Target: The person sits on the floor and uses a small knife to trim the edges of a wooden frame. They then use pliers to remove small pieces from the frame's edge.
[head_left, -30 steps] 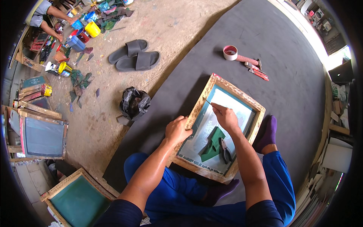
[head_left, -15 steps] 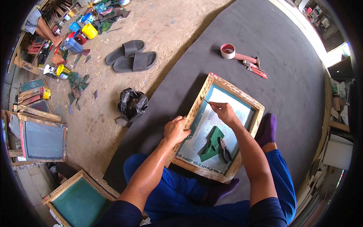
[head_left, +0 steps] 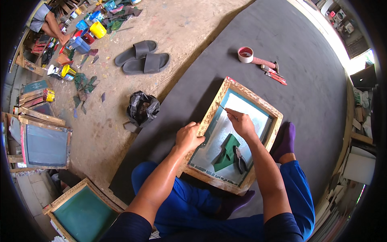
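A wooden-framed mesh screen [head_left: 258,97] lies tilted across the dark mat in front of my crossed legs. My left hand [head_left: 188,138] is closed on the frame's left side, thumb over the inner edge. A thin, dark, pointed tool [head_left: 221,106] is pinched in my right hand [head_left: 242,124]; its tip meets the inner side of the left wooden bar. Its exact kind is too small to make out. On the mesh, below my right hand, rest a folded green cloth [head_left: 226,155] and dark-handled pliers [head_left: 241,161], the pliers overlapping the cloth.
Beyond the frame lie a tape roll [head_left: 245,55], a hammer [head_left: 263,62] and a red cutter knife [head_left: 277,78]. A black plastic bag [head_left: 142,109] and grey sandals [head_left: 145,60] are on the floor leftward. Another framed screen [head_left: 84,213] leans lower left. Someone's bare leg [head_left: 51,26] shows far left.
My right hand has shifted very slightly and the tool slopes a little more steeply. The whole view has moved a touch. My left hand keeps its grip on the frame.
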`<state>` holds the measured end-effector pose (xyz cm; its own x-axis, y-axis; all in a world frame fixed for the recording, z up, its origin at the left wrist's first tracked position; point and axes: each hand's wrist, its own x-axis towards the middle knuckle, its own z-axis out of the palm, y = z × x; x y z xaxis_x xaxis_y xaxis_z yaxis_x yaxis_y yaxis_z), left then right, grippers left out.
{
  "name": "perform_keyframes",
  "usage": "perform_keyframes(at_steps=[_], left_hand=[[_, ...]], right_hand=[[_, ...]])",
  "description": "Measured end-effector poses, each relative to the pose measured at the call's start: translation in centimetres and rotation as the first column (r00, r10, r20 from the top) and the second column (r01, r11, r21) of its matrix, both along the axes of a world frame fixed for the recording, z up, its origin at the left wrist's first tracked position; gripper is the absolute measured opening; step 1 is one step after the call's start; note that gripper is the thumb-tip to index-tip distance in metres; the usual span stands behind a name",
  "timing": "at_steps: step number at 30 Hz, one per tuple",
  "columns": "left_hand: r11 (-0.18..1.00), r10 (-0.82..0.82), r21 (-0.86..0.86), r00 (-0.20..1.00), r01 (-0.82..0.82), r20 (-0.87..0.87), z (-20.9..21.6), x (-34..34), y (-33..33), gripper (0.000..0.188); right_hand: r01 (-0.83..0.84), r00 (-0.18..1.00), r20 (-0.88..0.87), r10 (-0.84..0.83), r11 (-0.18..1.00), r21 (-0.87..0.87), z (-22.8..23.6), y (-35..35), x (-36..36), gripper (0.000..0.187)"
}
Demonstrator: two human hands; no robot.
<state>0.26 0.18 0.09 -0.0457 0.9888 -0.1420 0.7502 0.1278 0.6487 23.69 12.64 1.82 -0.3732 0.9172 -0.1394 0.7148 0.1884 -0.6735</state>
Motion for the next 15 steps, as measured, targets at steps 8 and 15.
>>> perform_keyframes(at_steps=[8, 15], left_hand=[[1.000, -0.001, -0.008, 0.999, 0.000, -0.037, 0.4, 0.0, 0.0, 0.059], [0.999, -0.028, -0.046, 0.999, 0.026, -0.037, 0.7, 0.2, 0.3, 0.060]], right_hand=[[-0.109, 0.956, 0.280, 0.089, 0.992, 0.056, 3.5, 0.5, -1.4, 0.029], [-0.058, 0.997, -0.049, 0.059, 0.998, 0.032, -1.2, 1.3, 0.3, 0.028]])
